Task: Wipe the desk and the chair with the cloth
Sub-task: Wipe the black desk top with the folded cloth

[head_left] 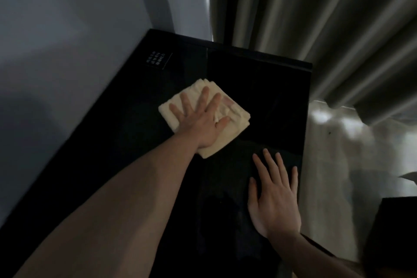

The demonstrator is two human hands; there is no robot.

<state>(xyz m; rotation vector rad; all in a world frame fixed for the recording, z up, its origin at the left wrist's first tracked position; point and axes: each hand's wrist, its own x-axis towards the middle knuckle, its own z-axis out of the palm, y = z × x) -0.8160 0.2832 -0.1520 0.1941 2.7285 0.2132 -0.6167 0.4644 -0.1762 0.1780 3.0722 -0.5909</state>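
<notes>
We see the grey curtain (pixel 316 18) hanging in long folds across the upper right, and a pale wall (pixel 67 29) filling the upper left. Between them the black tabletop (pixel 126 146) runs from the far corner down toward us, its left edge against the wall and its far edge close to the curtain. To the right of it lies the pale floor (pixel 334 153), blurred and patched with light. A dark shape sits at the lower right corner of the view; we cannot tell what it is.

On the tabletop, about midway along, lies the folded cream cloth (pixel 234 110), flat on the dark surface and well in from both edges. Our left hand (pixel 203 119) rests on top of it, palm down, with the fingers (pixel 204 95) spread wide and straight, pressing the cloth rather than gripping it. The bare left forearm reaches in from the lower left.

Our right hand (pixel 274 201) lies flat on the bare tabletop near its right edge, nearer to us than the cloth and apart from it. Its fingers are straight and slightly spread, holding nothing.

Near the far left corner of the tabletop we see a small dark label (pixel 158 60) with rows of light marks, too blurred to read.
</notes>
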